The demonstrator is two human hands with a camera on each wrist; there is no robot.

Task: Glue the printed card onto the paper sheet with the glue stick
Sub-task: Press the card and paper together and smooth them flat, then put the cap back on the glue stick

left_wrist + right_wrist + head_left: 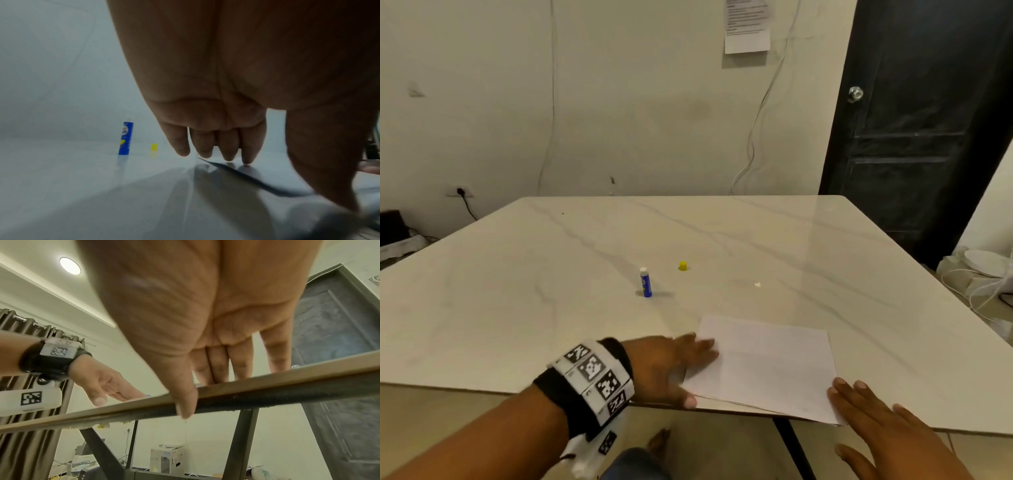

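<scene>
A white paper sheet (767,368) lies at the table's near edge, its near corner hanging slightly over. A second thin layer shows under its near edge; the printed card cannot be told apart. My left hand (674,368) lies flat, its straight fingers (226,151) touching the sheet's left edge (246,178). My right hand (887,421) is open with fingers straight (240,363), at the sheet's near right corner by the table edge. The blue glue stick (645,282) (126,138) stands upright and uncapped, mid-table. Its yellow cap (682,265) (154,146) sits to its right.
The marble table (551,291) has its near edge (267,386) under my hands. A small white scrap (757,284) lies right of the cap. A dark door (928,130) stands at the back right. Cables and boxes lie on the floor.
</scene>
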